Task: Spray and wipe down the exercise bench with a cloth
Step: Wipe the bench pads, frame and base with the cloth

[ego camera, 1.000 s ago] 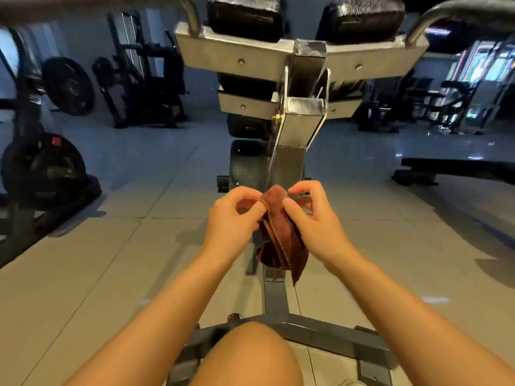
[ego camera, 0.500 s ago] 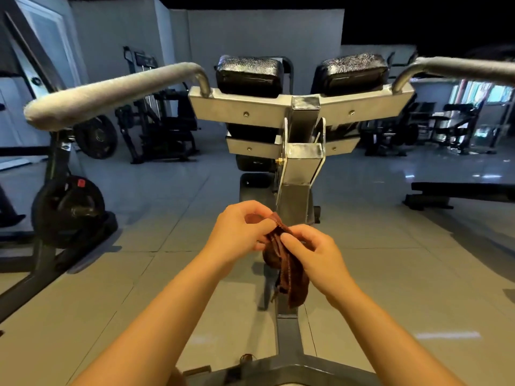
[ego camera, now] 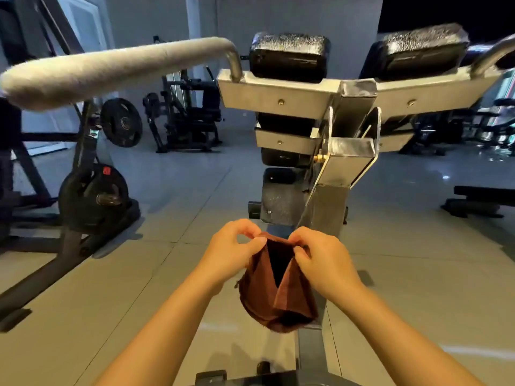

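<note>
Cloth (ego camera: 278,296): dark reddish-brown, hanging between my two hands, held by its top edge only. The edge is pulled apart into a short open mouth, with a dark fold running down the middle; the rest sags below my fingertips into a loose pouch, so its long axis is roughly vertical, top edge level across from one hand to the other. My left hand (ego camera: 232,252) pinches the left end of the edge between thumb and curled fingers; my right hand (ego camera: 324,259) pinches the right end in the same way. Both hands grip the cloth and nothing else; no spray bottle shows in this view. The two hands sit close together and level, neither clearly nearer to the machine. Bench frame (ego camera: 331,207): its steel upright stands just beyond and slightly right of my fingertips, running up and away from me. The black pads (ego camera: 288,55) lie well above and beyond the fingers, one left and one right of the upright. The foam-wrapped handle (ego camera: 111,71) reaches out high on my left, far from the cloth. Judgement: cloth is being opened or refolded for wiping; the nearest surface is straight ahead, and reaching the pads calls for lifting both hands up and forward.
</note>
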Demonstrator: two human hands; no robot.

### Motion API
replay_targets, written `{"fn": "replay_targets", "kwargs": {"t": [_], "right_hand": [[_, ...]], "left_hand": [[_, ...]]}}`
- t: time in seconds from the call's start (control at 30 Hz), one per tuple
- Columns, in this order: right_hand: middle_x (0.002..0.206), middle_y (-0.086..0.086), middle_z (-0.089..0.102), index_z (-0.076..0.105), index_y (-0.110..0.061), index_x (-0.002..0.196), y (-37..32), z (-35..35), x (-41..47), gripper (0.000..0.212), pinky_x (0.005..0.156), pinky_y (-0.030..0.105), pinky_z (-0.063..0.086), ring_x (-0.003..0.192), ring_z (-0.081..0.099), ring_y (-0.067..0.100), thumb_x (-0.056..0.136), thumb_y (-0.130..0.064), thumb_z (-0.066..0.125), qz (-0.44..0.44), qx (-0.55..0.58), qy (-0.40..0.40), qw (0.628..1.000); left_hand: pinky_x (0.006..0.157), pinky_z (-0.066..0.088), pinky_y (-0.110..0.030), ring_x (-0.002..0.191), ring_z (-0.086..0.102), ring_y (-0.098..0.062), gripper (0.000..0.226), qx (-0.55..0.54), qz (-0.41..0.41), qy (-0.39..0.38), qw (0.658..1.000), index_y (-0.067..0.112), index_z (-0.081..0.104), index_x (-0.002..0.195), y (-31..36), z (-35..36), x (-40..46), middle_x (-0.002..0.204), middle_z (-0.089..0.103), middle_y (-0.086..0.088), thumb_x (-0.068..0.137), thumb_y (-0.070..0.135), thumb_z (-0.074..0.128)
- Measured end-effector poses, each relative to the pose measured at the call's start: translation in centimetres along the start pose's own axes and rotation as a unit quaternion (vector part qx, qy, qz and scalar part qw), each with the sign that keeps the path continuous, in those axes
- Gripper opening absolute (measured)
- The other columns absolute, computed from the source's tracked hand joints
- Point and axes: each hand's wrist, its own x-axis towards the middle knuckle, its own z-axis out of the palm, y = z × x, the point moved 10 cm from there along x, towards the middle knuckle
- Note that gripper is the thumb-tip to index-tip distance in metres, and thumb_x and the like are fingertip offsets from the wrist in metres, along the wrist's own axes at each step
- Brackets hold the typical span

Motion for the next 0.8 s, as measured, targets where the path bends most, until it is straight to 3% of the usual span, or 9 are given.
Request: {"fn": "replay_targets", "kwargs": {"t": [0.1,0.2,0.27,0.33,0.4,0.47,0.63,0.73,0.8], "right_hand": [[0.089,-0.006,0.066,0.059,-0.033,0.098,1.8,-0.3,-1.1,0.013,0.071,0.039,0.051,0.085,0.059,0.020,0.098,-0.024,0.050,0.027,-0.009,0.020,0.999],[0.074,-0.005,0.063,0.060,-0.029,0.091,3.9,-0.4,-1.8,0.014,0.061,0.037,0.055,0.065,0.062,0.014,0.099,-0.020,0.052,0.087,0.111,0.015,0.990],[0.067,-0.004,0.061,0.061,-0.027,0.089,4.3,-0.1,-1.7,0.015,0.055,0.032,0.057,0.052,0.061,0.009,0.097,-0.017,0.054,0.114,0.158,0.007,0.981],[0.070,-0.006,0.062,0.062,-0.026,0.087,3.6,0.5,-1.4,0.009,0.066,0.038,0.058,0.061,0.062,0.011,0.094,-0.022,0.060,0.096,0.152,-0.008,0.984],[0.081,-0.009,0.062,0.062,-0.025,0.089,2.4,1.3,-1.2,0.010,0.071,0.034,0.052,0.075,0.058,0.011,0.088,-0.034,0.068,0.062,0.100,-0.045,0.992],[0.091,-0.009,0.059,0.059,-0.026,0.093,1.6,1.7,-1.0,0.016,0.070,0.029,0.042,0.082,0.054,0.013,0.086,-0.034,0.070,0.035,0.035,-0.062,0.997],[0.090,-0.007,0.044,0.058,-0.021,0.094,1.7,0.5,-0.6,0.019,0.066,0.029,0.025,0.081,0.044,0.017,0.088,-0.005,0.054,0.017,-0.035,-0.018,0.999],[0.096,-0.003,0.054,0.063,-0.022,0.098,2.7,0.5,-0.7,0.012,0.068,0.030,0.031,0.086,0.049,0.021,0.094,-0.016,0.053,0.043,-0.123,-0.048,0.990],[0.093,-0.003,0.062,0.064,-0.028,0.093,2.8,0.5,-0.8,0.009,0.069,0.030,0.037,0.085,0.052,0.021,0.096,-0.024,0.056,0.051,-0.101,-0.055,0.992]], "left_hand": [[0.068,0.045,-0.028,0.081,0.056,-0.016,0.018,0.148,0.042,-0.023,0.988,0.033,0.058,0.073,1.2,0.7,0.2,0.090,0.061,0.007,0.090,0.028,0.063],[0.073,0.048,-0.031,0.092,0.060,-0.018,0.018,0.271,0.054,-0.025,0.961,0.038,0.054,0.075,1.6,1.4,0.0,0.096,0.066,0.008,0.092,0.034,0.060],[0.074,0.053,-0.035,0.091,0.062,-0.022,0.017,0.250,0.046,-0.018,0.967,0.035,0.057,0.079,1.2,1.4,0.1,0.094,0.067,0.004,0.093,0.028,0.060],[0.070,0.060,-0.039,0.082,0.064,-0.023,0.017,0.133,0.012,-0.010,0.991,0.027,0.063,0.079,0.2,1.0,0.2,0.086,0.064,0.001,0.094,0.019,0.061],[0.069,0.061,-0.038,0.079,0.062,-0.021,0.018,0.067,-0.016,-0.007,0.998,0.024,0.065,0.080,-0.6,0.6,0.1,0.083,0.060,-0.001,0.094,0.014,0.060],[0.075,0.060,-0.037,0.085,0.062,-0.021,0.018,0.074,-0.003,-0.014,0.997,0.025,0.065,0.078,-0.6,0.3,0.0,0.085,0.061,-0.001,0.093,0.015,0.061],[0.083,0.047,-0.033,0.089,0.058,-0.017,0.014,0.229,0.095,0.005,0.969,0.028,0.063,0.081,0.7,-1.5,-1.1,0.089,0.064,0.001,0.092,0.020,0.061],[0.084,0.051,-0.038,0.087,0.060,-0.018,0.021,0.188,0.105,0.015,0.976,0.033,0.061,0.076,0.3,-2.9,-1.4,0.084,0.062,0.005,0.091,0.018,0.063],[0.082,0.050,-0.029,0.086,0.060,-0.012,0.025,0.180,0.115,0.026,0.977,0.039,0.060,0.075,0.2,-4.0,-1.6,0.086,0.064,0.008,0.090,0.019,0.064]]}}
